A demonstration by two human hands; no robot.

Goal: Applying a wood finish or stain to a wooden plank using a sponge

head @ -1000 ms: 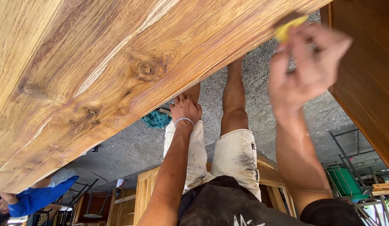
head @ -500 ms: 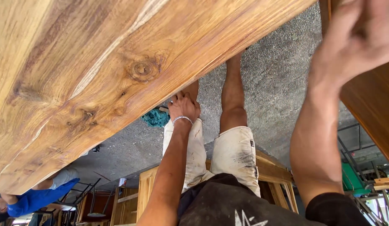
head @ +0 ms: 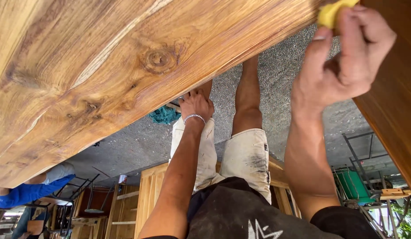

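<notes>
The picture is upside down: a large oiled wooden slab (head: 126, 66) with a dark knot fills the upper left. My right hand (head: 342, 62) is at the slab's edge at upper right, fingers closed on a small yellow sponge (head: 331, 12) pressed against the wood. My left hand (head: 195, 104), with a metal bracelet at the wrist, rests against the slab's near edge with fingers curled on it. My legs in pale stained shorts stand on grey concrete below.
Another wooden panel (head: 393, 102) stands at the right. A teal cloth (head: 163, 115) lies on the concrete floor. A pale wooden cabinet frame (head: 148, 199) and metal stands are behind. A person in a blue sleeve (head: 28, 192) is at the lower left.
My right hand swung up out past the top right corner and has come back to the slab's edge with the yellow sponge. My left hand has stayed at the near edge.
</notes>
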